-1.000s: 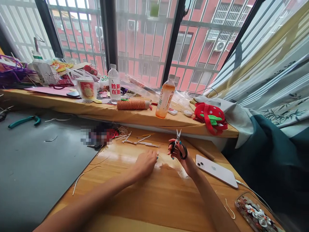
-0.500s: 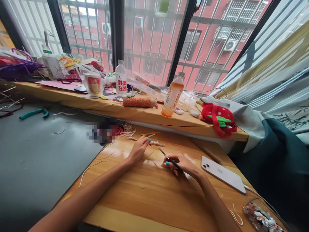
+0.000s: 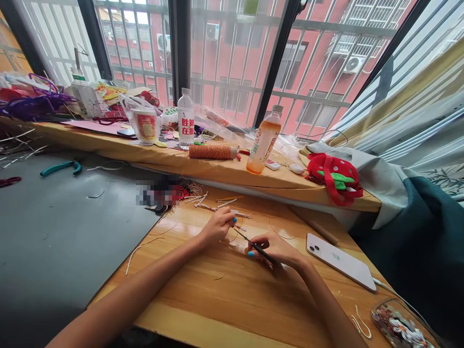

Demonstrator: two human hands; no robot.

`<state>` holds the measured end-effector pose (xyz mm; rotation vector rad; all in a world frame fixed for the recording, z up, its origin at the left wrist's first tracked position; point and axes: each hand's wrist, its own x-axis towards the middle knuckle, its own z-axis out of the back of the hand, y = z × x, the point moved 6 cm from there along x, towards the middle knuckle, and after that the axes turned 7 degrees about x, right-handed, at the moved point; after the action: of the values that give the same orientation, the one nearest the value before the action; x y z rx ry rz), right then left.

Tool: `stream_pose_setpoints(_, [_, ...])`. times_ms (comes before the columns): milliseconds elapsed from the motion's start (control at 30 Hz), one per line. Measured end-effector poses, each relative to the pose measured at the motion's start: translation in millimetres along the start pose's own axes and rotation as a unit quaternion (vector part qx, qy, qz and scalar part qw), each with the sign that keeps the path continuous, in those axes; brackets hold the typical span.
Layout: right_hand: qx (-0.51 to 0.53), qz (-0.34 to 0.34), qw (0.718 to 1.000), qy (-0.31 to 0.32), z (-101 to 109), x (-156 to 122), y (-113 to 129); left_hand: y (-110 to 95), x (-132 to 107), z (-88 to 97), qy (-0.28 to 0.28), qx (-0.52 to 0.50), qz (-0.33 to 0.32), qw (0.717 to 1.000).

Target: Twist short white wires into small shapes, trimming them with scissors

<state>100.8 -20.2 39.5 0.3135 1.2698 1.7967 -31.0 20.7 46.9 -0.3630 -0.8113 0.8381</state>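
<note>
My right hand [image 3: 277, 250] grips small black scissors [image 3: 250, 242] low over the wooden table [image 3: 235, 299], blades pointing left toward my other hand. My left hand [image 3: 217, 226] is pinched shut on a small white piece with a thin brown thread [image 3: 237, 232] that loops across the wood. The blade tips sit right by the left fingertips. Several short white sticks [image 3: 217, 207] lie scattered just beyond my left hand.
A white phone [image 3: 340, 261] lies right of my right hand, a decorated case [image 3: 398, 328] near the corner. On the sill stand an orange thread spool [image 3: 212, 152], an orange drink bottle [image 3: 264, 141], a water bottle [image 3: 186, 119], a cup [image 3: 145, 126] and a strawberry pouch [image 3: 335, 178]. Teal pliers [image 3: 60, 168] rest on the grey mat.
The scissors came down from upright to lying low over the table, blades toward my left hand. My left hand moved forward to the white sticks and pinched a piece.
</note>
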Motion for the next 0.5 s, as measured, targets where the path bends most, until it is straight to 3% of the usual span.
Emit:
stream_pose_setpoints(267, [0.025,0.005,1.0,0.001,-3,3,-5,1,0,-1.1,0.011,0.004,0.001,1.0])
stream_pose_setpoints(500, [0.023,0.015,0.998,-0.056,12,-4,3,14,2,3.9,-0.026,0.043,0.048,0.998])
